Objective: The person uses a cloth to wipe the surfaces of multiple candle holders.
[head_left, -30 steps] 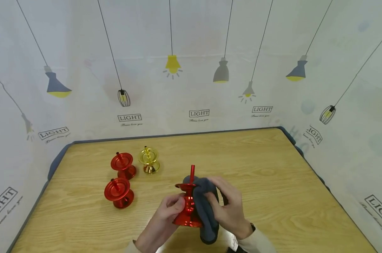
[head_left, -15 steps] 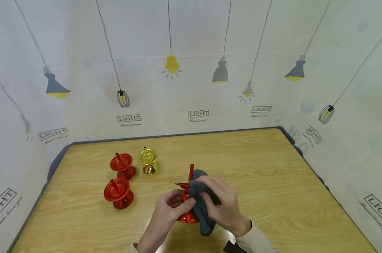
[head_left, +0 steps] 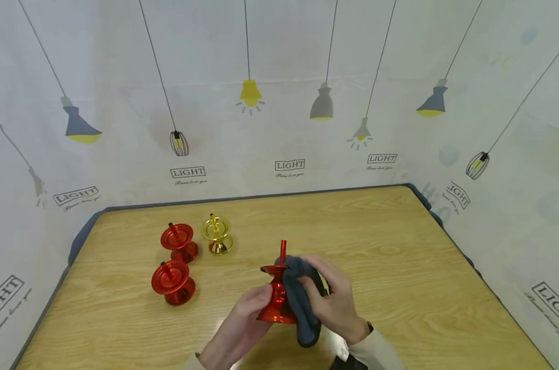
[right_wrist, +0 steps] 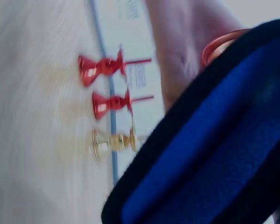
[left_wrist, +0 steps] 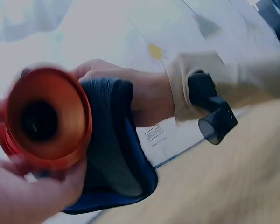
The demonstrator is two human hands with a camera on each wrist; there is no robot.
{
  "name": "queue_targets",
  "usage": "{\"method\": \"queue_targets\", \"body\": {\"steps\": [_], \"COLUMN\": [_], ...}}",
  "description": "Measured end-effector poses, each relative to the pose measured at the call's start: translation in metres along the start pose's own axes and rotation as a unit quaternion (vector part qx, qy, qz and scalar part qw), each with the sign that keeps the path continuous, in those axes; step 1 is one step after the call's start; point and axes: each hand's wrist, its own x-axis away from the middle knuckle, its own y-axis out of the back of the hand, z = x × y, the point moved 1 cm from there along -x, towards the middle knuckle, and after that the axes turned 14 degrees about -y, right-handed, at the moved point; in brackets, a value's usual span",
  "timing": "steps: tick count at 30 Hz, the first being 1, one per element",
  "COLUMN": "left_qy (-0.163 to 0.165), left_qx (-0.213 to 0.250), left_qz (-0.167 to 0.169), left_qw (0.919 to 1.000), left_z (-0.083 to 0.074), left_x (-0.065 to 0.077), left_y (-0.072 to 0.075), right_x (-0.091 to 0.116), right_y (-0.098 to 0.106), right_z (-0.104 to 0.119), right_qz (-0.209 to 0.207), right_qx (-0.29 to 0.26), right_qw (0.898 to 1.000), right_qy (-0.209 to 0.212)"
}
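My left hand [head_left: 247, 318] grips a shiny red candle holder [head_left: 277, 303] by its body, thumb on the near side, its spike pointing up above the table. In the left wrist view the hollow underside of the candle holder [left_wrist: 65, 123] faces the camera. The right hand [head_left: 335, 295] pinches a folded grey-blue cloth [head_left: 302, 298] and presses it against the right side of the candle holder. In the right wrist view the blue inner face of the cloth [right_wrist: 214, 154] covers much of the picture and hides most of the candle holder.
Two red candle holders, a rear one [head_left: 178, 239] and a nearer one [head_left: 172, 280], stand upright on the left of the wooden table [head_left: 399, 246]. Beside them stands a gold candle holder [head_left: 217, 234]. A lamp-patterned backdrop [head_left: 289, 128] rises behind the table.
The right hand with the cloth has shifted slightly left and back right along the candle holder. The left hand's grip has changed, and the held candle holder tilted, then came upright again.
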Motion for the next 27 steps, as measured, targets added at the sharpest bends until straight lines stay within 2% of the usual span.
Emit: {"method": "queue_targets", "body": {"steps": [2,5,6,7,8,9,12,14,16,18,21,24,25,27], "left_qy": [-0.007,-0.01,-0.012,-0.012,-0.01,-0.011,-0.016,-0.027,-0.056,-0.074,-0.075,-0.058,-0.056,-0.054], "left_qx": [-0.091,-0.201,-0.222,-0.224,-0.211,-0.189,-0.111,-0.08,-0.089,-0.12,-0.183,-0.211,-0.205,-0.166], "left_qz": [-0.052,-0.134,-0.15,-0.161,-0.163,-0.159,-0.114,-0.077,-0.047,-0.041,-0.067,-0.094,-0.094,-0.071], "left_qw": [0.9945,0.9703,0.9634,0.9611,0.9637,0.969,0.9871,0.9934,0.9933,0.9892,0.978,0.9713,0.9726,0.9821], "left_z": [-0.002,-0.005,-0.005,-0.005,-0.005,-0.005,-0.008,-0.014,-0.022,-0.029,-0.033,-0.031,-0.03,-0.028], "left_x": [-0.001,-0.003,-0.004,-0.004,-0.004,-0.004,-0.002,-0.001,0.0,0.001,0.001,0.0,0.0,0.0], "left_y": [-0.004,-0.007,-0.008,-0.007,-0.007,-0.006,-0.007,-0.012,-0.017,-0.021,-0.022,-0.021,-0.02,-0.017], "right_x": [-0.003,-0.005,-0.005,-0.005,-0.004,-0.004,-0.003,-0.006,-0.012,-0.018,-0.023,-0.022,-0.021,-0.019], "right_y": [0.001,-0.001,-0.002,-0.002,-0.003,-0.003,-0.002,-0.001,-0.001,-0.001,-0.001,-0.003,-0.004,-0.005], "right_z": [0.0,0.0,0.0,0.0,0.001,0.001,0.008,0.016,0.025,0.031,0.034,0.033,0.033,0.03], "right_qz": [-0.004,-0.002,-0.002,-0.003,-0.007,-0.013,-0.049,-0.072,-0.083,-0.081,-0.065,-0.055,-0.053,-0.049], "right_qx": [0.034,0.057,0.058,0.057,0.053,0.047,0.022,0.008,0.01,0.025,0.046,0.049,0.046,0.032], "right_qw": [0.999,0.997,0.996,0.996,0.997,0.997,0.998,0.997,0.995,0.993,0.991,0.99,0.99,0.992], "right_qy": [0.027,0.059,0.063,0.064,0.064,0.058,0.034,0.037,0.052,0.08,0.108,0.118,0.119,0.113]}}
